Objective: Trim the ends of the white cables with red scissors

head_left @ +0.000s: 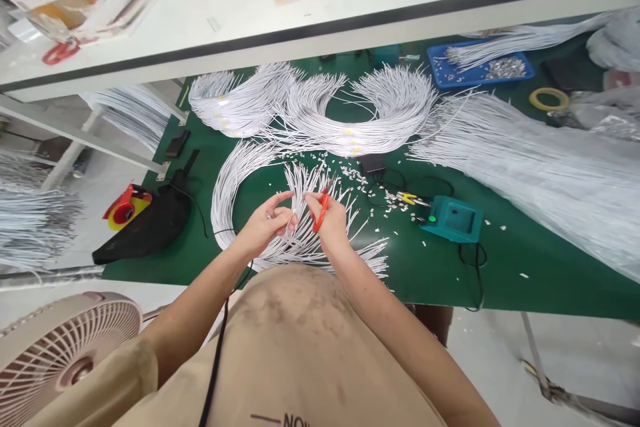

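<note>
A bundle of thin white wires (pixel 313 240) lies in front of me on the green bench top, its cut ends fanned upward and to the right. At the bundle's left side is my left hand (pixel 267 227), thumb and curled fingers closed at the white wires with the index finger stretched toward the other hand; the exact strand is hard to make out. My right hand (pixel 330 217) holds scissors (pixel 321 212) with orange handles, their dark blades pointing up and away over the wire ends. Its thumb and index finger come together close to my left fingertips.
Small white clippings (pixel 355 177) litter the green mat (pixel 415 273). Coiled wire bundles (pixel 365 137) lie behind. To the right are a teal device (pixel 455 219), yellow-handled pliers (pixel 409 198), a blue tray (pixel 435 67) and tape (pixel 549 99). A red tape dispenser (pixel 125 207) and fan (pixel 75 353) stand left.
</note>
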The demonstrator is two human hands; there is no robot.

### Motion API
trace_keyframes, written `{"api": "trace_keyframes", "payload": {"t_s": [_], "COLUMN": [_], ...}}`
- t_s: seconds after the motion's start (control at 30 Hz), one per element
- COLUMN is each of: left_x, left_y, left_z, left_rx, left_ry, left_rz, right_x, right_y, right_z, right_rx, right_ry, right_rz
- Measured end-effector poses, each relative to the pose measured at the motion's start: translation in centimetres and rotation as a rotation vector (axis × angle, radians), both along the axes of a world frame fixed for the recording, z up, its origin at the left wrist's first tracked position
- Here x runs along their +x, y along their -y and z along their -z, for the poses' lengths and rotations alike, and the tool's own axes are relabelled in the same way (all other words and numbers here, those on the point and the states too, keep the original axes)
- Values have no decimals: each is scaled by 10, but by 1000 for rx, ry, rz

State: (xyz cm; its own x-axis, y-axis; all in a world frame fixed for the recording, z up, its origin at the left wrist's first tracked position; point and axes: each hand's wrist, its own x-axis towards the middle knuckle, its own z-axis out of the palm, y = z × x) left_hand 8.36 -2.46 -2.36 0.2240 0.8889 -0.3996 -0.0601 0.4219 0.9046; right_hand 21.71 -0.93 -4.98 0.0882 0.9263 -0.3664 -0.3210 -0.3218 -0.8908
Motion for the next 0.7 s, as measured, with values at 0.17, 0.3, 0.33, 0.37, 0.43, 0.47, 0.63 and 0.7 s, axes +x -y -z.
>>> {"api": "trace_keyframes", "payload": {"t_s": [0.17,0.3,0.33,0.37,0.43,0.47,0.63,0.7], "left_x": [-4,-5,-5,-6,-7,-8,-14,-16], "left_y": [-7,-9,-9,-10,-11,-13,-26,-28], "left_z": [5,6,7,7,10,11,19,21], "left_rx": [34,-33,-59,-82,-106,-107,-53,-55], "left_ry": [-63,-57,-54,-55,-76,-98,-273,-254], "left_rz": [-22,-16,-13,-7,8,13,-51,-80], "right_x": [-1,3,6,9,12,12,-7,-15], "right_y": [1,2,2,2,3,4,11,13], "right_z": [0,3,2,0,-6,-9,4,19], "right_rx": [119,113,133,174,298,359,390,327], "right_ry": [1,127,186,255,403,457,527,536], "right_rz": [-202,-32,60,140,208,174,-211,-283]}}
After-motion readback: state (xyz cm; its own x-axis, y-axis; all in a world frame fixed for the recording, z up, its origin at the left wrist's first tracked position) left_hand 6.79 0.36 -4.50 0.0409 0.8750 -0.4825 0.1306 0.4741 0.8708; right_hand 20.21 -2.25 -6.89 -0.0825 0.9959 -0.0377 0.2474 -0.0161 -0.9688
